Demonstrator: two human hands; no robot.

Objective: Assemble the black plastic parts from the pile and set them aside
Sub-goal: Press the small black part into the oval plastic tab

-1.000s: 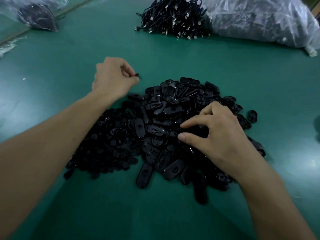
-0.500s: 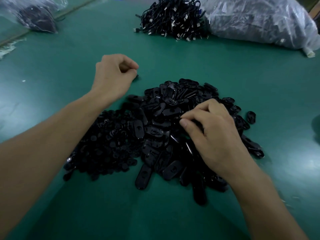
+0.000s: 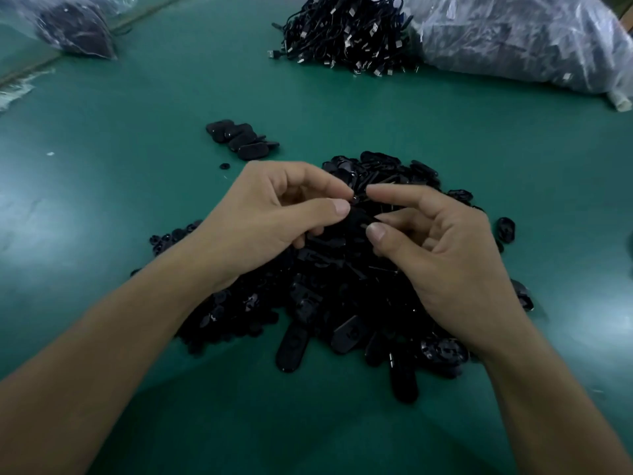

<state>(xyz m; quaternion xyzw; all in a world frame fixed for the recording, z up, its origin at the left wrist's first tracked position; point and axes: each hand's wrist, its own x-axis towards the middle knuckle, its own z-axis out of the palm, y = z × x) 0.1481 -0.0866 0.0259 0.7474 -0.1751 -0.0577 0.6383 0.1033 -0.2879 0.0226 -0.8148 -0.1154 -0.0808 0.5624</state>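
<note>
A big pile of black plastic parts (image 3: 342,296) lies on the green table (image 3: 137,207), oval plates on the right and small round pieces on the left. Above the pile my left hand (image 3: 270,217) and my right hand (image 3: 442,255) meet fingertip to fingertip. Between them they pinch a black oval part (image 3: 358,217), thumbs and forefingers closed on it. Whether a small piece is also in my left fingers is hidden. A small heap of set-aside parts (image 3: 241,140) lies beyond my left hand, with one loose round piece (image 3: 224,166) near it.
A tangle of black cables (image 3: 346,36) sits at the far centre. A large clear plastic bag (image 3: 520,39) fills the far right, and another bag of dark parts (image 3: 75,25) lies at the far left. One stray oval part (image 3: 506,229) rests right of the pile.
My left hand came back from the far left to the middle, uncovering the set-aside heap. My right hand lifted off the pile with an oval part, and both hands now hold it together.
</note>
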